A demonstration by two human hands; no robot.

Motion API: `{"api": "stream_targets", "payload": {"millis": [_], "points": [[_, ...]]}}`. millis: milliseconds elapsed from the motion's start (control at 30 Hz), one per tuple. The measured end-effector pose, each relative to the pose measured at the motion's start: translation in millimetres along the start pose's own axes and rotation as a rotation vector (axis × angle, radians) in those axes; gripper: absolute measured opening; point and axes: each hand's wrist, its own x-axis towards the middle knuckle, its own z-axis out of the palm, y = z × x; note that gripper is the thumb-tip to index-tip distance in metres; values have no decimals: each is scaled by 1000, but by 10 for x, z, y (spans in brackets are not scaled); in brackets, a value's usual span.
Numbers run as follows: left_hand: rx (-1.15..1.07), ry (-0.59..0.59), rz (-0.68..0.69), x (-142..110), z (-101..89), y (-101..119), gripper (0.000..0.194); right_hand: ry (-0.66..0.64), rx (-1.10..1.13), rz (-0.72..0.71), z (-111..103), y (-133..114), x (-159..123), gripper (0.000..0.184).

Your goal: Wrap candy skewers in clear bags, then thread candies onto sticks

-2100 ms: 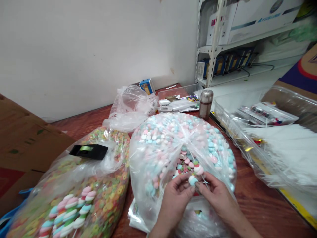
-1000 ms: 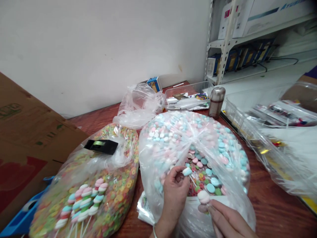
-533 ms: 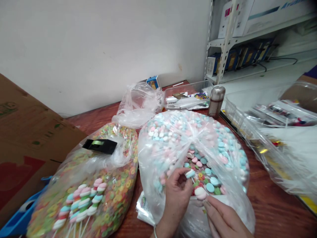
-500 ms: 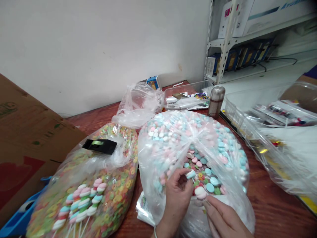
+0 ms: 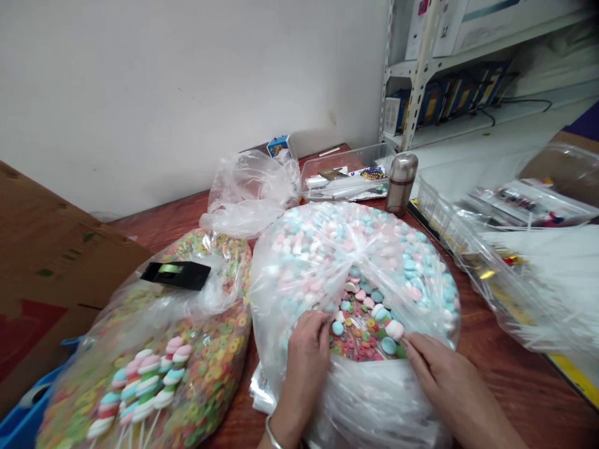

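Note:
My right hand (image 5: 442, 377) is closed on the end of a candy skewer whose stick is mostly hidden. A pink-and-white marshmallow (image 5: 394, 329) is closest to its fingertips, and a blue-and-white marshmallow (image 5: 380, 313) is farther along. At the left of the opening in a large clear bag of marshmallows (image 5: 322, 231), my left hand (image 5: 306, 358) has its fingers bent together. Their tips are beside a pale blue candy (image 5: 337, 328); what they grip, if anything, is hidden. Gummy rings (image 5: 358, 349) and loose candies are inside the opening.
On the left, several finished candy skewers (image 5: 146, 386) and a black packet (image 5: 175, 275) lie on a bag of gummy rings (image 5: 224, 337). A metal shaker (image 5: 401, 184), a clear tray (image 5: 468, 249) and a cardboard box (image 5: 56, 249) stand around.
My left hand has drawn back leftward from the skewer, letting go of the blue-and-white marshmallow now on it. My right hand has shifted right and up with the skewer. The view has moved slightly.

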Motion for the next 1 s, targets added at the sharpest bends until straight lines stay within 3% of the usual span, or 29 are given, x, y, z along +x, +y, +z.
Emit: {"api": "stream_targets", "payload": {"millis": [133, 267, 533, 667, 833, 900, 1000], "points": [[294, -61, 83, 18, 86, 84, 18, -148, -228, -24, 50, -14, -66, 33], [554, -72, 141, 91, 236, 169, 14, -164, -338, -19, 104, -84, -74, 32], [645, -71, 287, 320, 443, 205, 15, -144, -369, 34, 82, -121, -11, 29], [439, -56, 230, 326, 444, 173, 16, -128, -349, 28, 83, -123, -21, 29], [-162, -53, -173, 294, 361, 144, 15, -73, -301, -19, 82, -139, -52, 30], [-275, -64, -265, 282, 346, 139, 14, -60, -288, -30, 83, -151, -59, 29], [-325, -67, -290, 264, 350, 134, 16, -47, -281, -38, 88, -159, -63, 29]]}}
